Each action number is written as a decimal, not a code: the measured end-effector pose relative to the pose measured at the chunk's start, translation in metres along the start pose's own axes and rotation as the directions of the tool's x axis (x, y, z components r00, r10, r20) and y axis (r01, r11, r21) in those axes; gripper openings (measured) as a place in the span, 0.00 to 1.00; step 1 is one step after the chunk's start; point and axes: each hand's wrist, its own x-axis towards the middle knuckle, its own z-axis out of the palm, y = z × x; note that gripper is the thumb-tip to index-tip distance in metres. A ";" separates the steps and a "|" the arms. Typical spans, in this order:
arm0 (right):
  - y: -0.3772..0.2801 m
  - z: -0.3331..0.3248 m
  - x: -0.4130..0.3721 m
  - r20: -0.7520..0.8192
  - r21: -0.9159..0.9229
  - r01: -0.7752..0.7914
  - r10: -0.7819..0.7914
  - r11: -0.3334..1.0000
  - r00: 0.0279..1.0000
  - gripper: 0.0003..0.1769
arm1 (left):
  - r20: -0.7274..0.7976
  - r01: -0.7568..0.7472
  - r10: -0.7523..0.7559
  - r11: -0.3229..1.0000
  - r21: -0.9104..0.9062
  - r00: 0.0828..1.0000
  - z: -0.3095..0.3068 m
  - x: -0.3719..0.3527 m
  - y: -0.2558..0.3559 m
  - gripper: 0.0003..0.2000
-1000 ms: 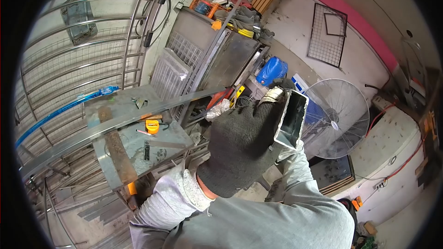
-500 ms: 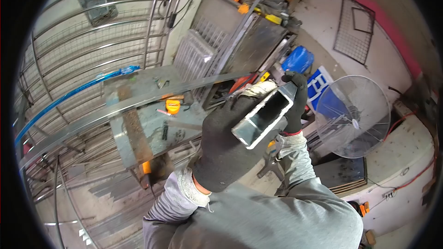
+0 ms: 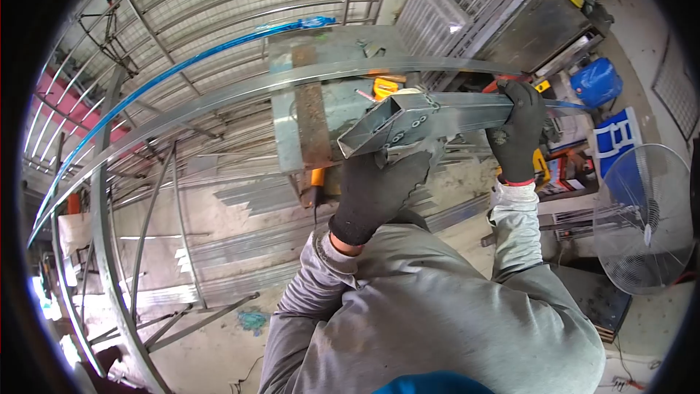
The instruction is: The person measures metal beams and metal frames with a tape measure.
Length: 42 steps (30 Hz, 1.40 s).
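Note:
A short rectangular steel tube lies roughly level across the view in front of my chest. Its left end is open and cut at a slant, and small ring-like marks show on its side. My right hand, in a dark glove, grips the tube's right end. Under the left part is my left hand, also gloved, holding the tube from below and the near side; some of its fingers are hidden. Just behind the tube, a yellow tape measure rests on the metal worktable.
A long metal bar and a blue-wrapped bar run across the worktable area. An orange-handled tool hangs at the table's near edge. Metal lengths lie on the floor. A fan stands at right, near a blue bag.
The tube has turned from pointing its open end toward me to lying sideways, open end left. My left hand now sits beneath it, my right at the far end. The view has swung left.

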 end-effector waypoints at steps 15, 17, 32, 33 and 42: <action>-0.027 0.031 -0.028 0.101 0.019 -0.075 0.073 0.997 0.992 0.30 | -0.244 0.149 -0.301 0.856 -0.495 0.922 -0.029 -0.032 -0.040 0.24; -0.029 0.031 -0.027 0.086 0.038 -0.070 0.066 0.997 0.994 0.31 | -0.302 0.094 -0.225 0.914 -0.394 0.926 -0.030 -0.027 -0.042 0.19; -0.028 0.105 -0.087 0.641 0.243 -0.118 -0.068 0.963 0.765 0.24 | 0.001 0.148 -0.152 0.959 0.241 0.988 -0.099 -0.052 -0.158 0.11; -0.028 0.111 -0.087 0.627 0.262 -0.124 -0.071 0.957 0.776 0.24 | -0.098 0.478 -0.479 0.878 -0.029 0.873 -0.107 -0.048 -0.153 0.12; -0.030 0.181 -0.098 0.601 0.351 -0.148 -0.102 0.925 0.793 0.26 | -0.552 0.552 -0.401 0.823 0.134 0.731 -0.144 -0.040 -0.114 0.13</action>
